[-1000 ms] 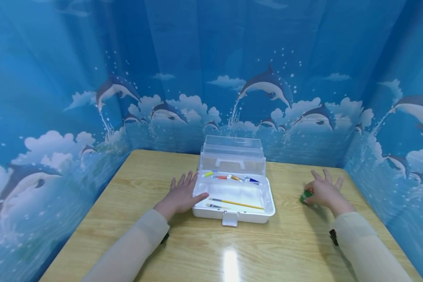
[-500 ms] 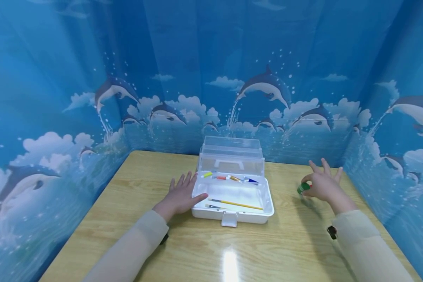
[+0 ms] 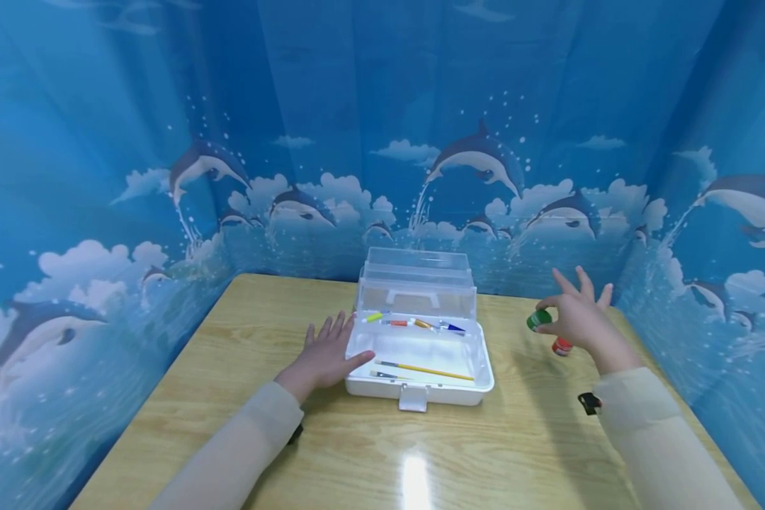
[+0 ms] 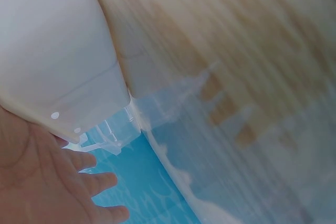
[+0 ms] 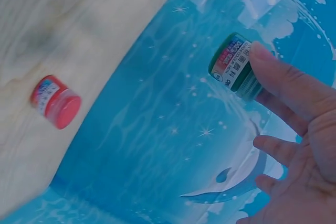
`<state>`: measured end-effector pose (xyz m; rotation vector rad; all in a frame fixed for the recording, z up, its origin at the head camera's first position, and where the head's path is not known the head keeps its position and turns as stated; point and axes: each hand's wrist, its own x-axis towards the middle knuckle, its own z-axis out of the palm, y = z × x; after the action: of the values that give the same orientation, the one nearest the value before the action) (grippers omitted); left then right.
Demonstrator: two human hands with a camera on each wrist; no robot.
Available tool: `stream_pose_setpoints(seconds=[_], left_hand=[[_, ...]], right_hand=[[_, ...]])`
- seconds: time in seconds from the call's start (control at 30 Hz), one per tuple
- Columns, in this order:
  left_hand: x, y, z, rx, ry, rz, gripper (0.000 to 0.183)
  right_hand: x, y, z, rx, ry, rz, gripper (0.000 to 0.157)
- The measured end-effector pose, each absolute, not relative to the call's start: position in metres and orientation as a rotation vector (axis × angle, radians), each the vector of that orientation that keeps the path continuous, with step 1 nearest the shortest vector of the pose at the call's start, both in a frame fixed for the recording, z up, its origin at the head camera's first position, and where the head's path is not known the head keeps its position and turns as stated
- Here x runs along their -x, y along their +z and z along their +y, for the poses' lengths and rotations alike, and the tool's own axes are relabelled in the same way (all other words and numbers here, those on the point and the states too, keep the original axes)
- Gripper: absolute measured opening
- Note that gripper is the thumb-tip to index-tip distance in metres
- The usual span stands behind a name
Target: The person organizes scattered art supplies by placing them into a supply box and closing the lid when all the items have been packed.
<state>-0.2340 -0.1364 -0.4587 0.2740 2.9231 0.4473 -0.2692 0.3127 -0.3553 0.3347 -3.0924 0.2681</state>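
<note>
My right hand (image 3: 580, 319) pinches a small green paint jar (image 3: 539, 320) between thumb and forefinger, above the table, its other fingers spread. In the right wrist view the green paint jar (image 5: 231, 66) shows a printed label. A red paint jar (image 5: 55, 102) stands on the table below; in the head view the red paint jar (image 3: 562, 346) is partly behind the hand. Fingers spread, my left hand (image 3: 321, 356) rests along the left side of an open white plastic box (image 3: 421, 394), its thumb over the rim. From the left wrist, the palm (image 4: 37, 177) lies against the box wall.
Inside the box lie a yellow-handled paintbrush (image 3: 430, 370), a shorter brush (image 3: 389, 375) and several small paint tubes (image 3: 395, 323) along the back. A clear lid (image 3: 417, 273) stands raised behind. Dolphin-printed curtains (image 3: 382, 127) enclose the wooden table (image 3: 357, 453) on its far and side edges.
My right hand has raised the green paint jar off the table and moved it up and slightly left, uncovering the red paint jar. The left hand stays at the box.
</note>
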Motion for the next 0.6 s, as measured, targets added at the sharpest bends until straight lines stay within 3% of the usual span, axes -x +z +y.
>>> stream_pose_setpoints(seconds=[0.6], left_hand=[[0.233,-0.459,-0.137,-0.279,0.475,2.923,0.105]], right_hand=[[0.283,-0.334,0.276,-0.367,0.356,-2.936,0.042]])
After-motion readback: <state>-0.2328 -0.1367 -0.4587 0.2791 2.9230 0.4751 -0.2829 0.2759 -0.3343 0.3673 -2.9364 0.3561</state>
